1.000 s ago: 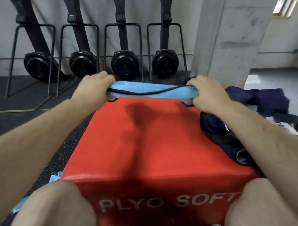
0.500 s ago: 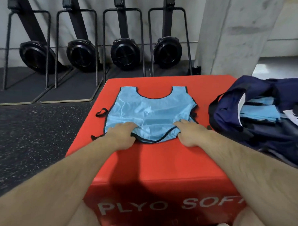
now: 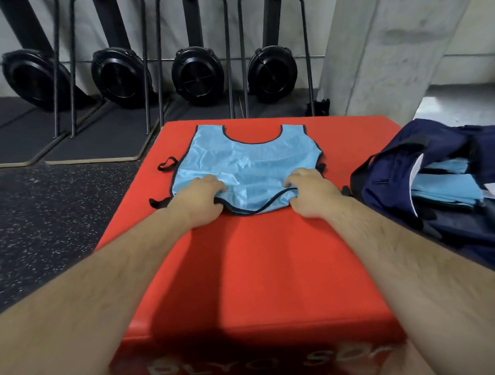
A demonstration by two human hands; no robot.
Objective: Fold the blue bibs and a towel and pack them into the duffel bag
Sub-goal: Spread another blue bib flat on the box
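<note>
Gripping 1 blue bib's (image 3: 248, 164) near hem — left hand (image 3: 197, 198) & right hand (image 3: 312, 194) both clamped — on red box (image 3: 244, 272).

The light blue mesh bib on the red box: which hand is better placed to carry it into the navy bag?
Right hand: it grips the bib's hem nearest the open duffel bag.

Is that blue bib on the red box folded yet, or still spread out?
Spread out. The blue bib lies flat, neckline and side straps showing, both hands pinching its near hem.
</note>
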